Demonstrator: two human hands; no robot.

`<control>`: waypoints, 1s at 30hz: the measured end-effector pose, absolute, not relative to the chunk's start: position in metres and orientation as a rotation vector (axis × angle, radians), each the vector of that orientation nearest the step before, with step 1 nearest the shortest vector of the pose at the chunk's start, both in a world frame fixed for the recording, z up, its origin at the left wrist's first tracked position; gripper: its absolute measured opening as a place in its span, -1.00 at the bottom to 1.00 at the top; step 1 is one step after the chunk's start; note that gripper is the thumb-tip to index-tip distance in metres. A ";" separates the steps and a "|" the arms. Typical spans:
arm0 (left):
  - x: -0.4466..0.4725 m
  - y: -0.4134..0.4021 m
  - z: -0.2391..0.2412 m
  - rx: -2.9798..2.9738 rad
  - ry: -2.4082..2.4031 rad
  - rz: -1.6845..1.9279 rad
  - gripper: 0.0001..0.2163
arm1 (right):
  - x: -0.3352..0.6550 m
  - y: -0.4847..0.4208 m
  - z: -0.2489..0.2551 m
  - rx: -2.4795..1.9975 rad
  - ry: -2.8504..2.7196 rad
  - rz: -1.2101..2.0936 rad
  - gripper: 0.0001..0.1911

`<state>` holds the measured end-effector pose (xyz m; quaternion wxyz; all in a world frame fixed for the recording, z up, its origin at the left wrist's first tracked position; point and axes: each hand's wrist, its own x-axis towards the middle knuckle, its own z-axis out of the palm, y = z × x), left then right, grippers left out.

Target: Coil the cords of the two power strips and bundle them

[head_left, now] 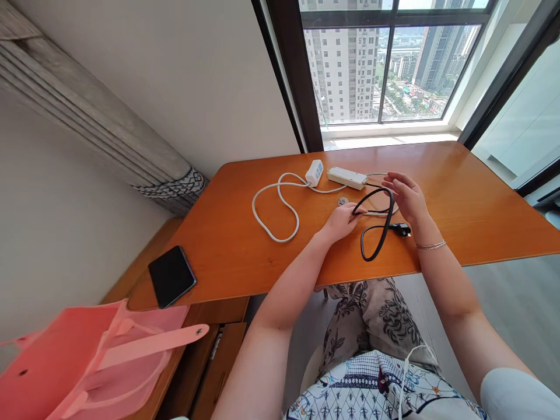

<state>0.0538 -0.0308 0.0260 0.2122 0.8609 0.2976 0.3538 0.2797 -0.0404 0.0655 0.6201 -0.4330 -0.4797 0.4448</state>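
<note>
On the orange-brown table point(227, 227), my left hand point(343, 221) pinches a black power cord point(389, 213) that stands up in a loop. My right hand point(406, 195) is at the loop's top right, fingers loosely bent and thumb apart; whether it touches the cord is unclear. The cord's black plug point(400, 230) lies below the right hand. Just beyond both hands is a long white power block point(347, 177) with thin leads. Left of it stands a smaller white adapter point(314, 173) with a looped white cable point(258, 216). A small round grey piece point(343, 201) sits by my left fingers.
A black phone or tablet point(172, 276) lies at the table's left corner. Below that corner, a pink bag point(87, 356) with a strap rests on a wooden cabinet point(227, 350). Behind the table are a window point(389, 70) and a tied grey curtain point(109, 122).
</note>
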 end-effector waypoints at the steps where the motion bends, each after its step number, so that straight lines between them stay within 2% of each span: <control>1: 0.054 -0.031 0.025 2.404 0.799 0.960 -0.81 | 0.283 -0.037 0.062 -1.097 -1.141 0.955 -0.55; 4: 0.053 -0.031 0.024 2.426 0.744 0.926 -0.79 | 0.285 -0.031 0.053 -1.442 -1.310 0.752 -0.42; 6: 0.052 -0.032 0.025 2.450 0.737 0.887 -0.73 | 0.285 -0.030 0.050 -1.683 -1.434 0.631 -0.41; 9: 0.049 -0.034 0.028 2.519 0.777 0.794 -0.60 | 0.284 -0.031 0.051 -1.888 -1.552 0.556 -0.66; 10: 0.048 -0.034 0.029 2.536 0.810 0.773 -0.56 | 0.284 -0.032 0.053 -1.855 -1.538 0.585 -0.73; 13: 0.046 -0.032 0.031 2.525 0.936 0.763 -0.47 | 0.281 -0.034 0.060 -1.499 -1.386 0.702 -0.76; 17: 0.048 -0.029 0.030 2.433 0.979 0.926 -0.59 | 0.275 -0.042 0.071 -1.106 -1.232 0.734 -0.76; 21: 0.050 -0.029 0.030 2.307 0.992 1.146 -0.63 | 0.268 -0.053 0.078 -0.999 -1.228 0.803 -0.73; 25: 0.052 -0.029 0.039 2.326 1.029 1.327 -0.63 | 0.257 -0.060 0.078 -0.908 -1.363 1.017 -0.60; 30: 0.054 -0.028 0.065 2.460 0.950 1.187 -0.75 | 0.244 -0.066 0.087 -0.773 -1.491 1.247 -0.53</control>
